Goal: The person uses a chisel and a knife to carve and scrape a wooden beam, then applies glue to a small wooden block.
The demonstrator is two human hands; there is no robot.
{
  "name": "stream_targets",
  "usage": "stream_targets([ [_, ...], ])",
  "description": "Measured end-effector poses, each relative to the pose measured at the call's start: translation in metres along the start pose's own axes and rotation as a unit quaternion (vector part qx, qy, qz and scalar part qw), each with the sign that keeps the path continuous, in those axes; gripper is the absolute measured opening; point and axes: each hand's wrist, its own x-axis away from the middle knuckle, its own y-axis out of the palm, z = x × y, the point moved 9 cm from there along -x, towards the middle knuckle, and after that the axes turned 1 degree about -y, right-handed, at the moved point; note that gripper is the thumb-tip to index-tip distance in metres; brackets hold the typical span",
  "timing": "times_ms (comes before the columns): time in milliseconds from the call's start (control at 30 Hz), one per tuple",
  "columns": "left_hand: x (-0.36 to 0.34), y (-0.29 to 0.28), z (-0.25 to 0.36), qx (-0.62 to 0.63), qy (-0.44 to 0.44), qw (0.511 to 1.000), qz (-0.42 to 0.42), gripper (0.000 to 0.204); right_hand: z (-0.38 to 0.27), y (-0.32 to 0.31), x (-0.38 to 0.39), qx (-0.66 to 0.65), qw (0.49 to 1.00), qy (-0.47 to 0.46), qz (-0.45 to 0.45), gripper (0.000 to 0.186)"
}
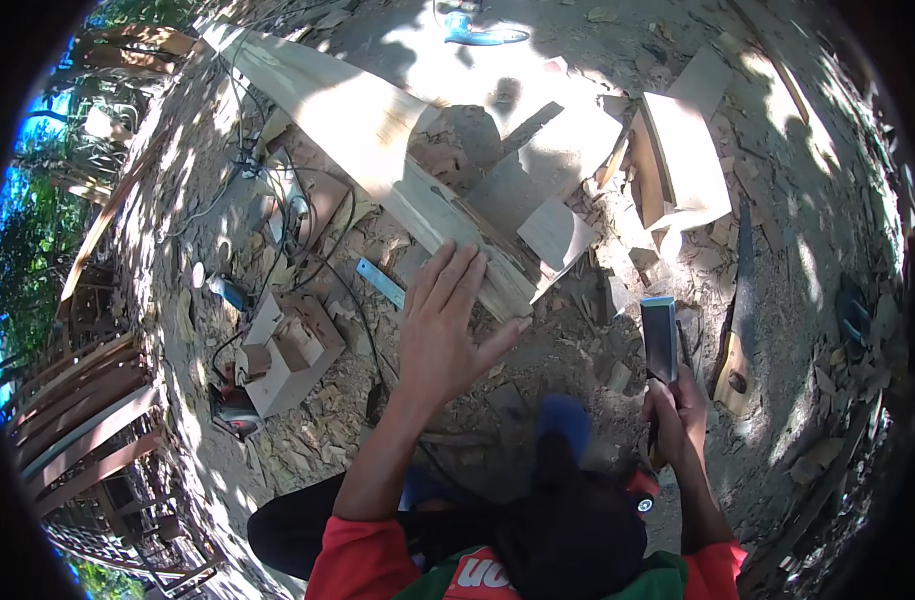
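My left hand (447,320) lies with fingers stretched out on the lower end of a long pale wooden board (377,150), which runs diagonally to the upper left. My right hand (677,410) grips a wide, flat-bladed chisel (659,335), its blade pointing away from me. Short wood offcuts (555,235) lie beside the board's lower end. A light-blue metal strip (380,282) lies just left of my left hand. The underside of the board is hidden.
Cables and a blue power tool (227,293) are at left, near a notched block (287,355). A blue tool (477,30) lies at top, an angled wooden piece (682,160) and handsaw (743,290) at right, stacked planks (87,420) at far left. Chips cover the ground.
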Motion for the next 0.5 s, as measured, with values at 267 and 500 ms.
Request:
stream_targets([
  [267, 0.012, 0.005, -0.012, 0.060, 0.000, 0.997, 0.047, 0.076, -0.057, 0.041, -0.001, -0.063, 0.996, 0.039, -0.058, 0.040],
  [500, 0.012, 0.010, -0.015, 0.111, 0.008, 0.990, 0.082, 0.076, -0.027, 0.000, 0.001, -0.503, 0.862, 0.050, -0.040, 0.048],
])
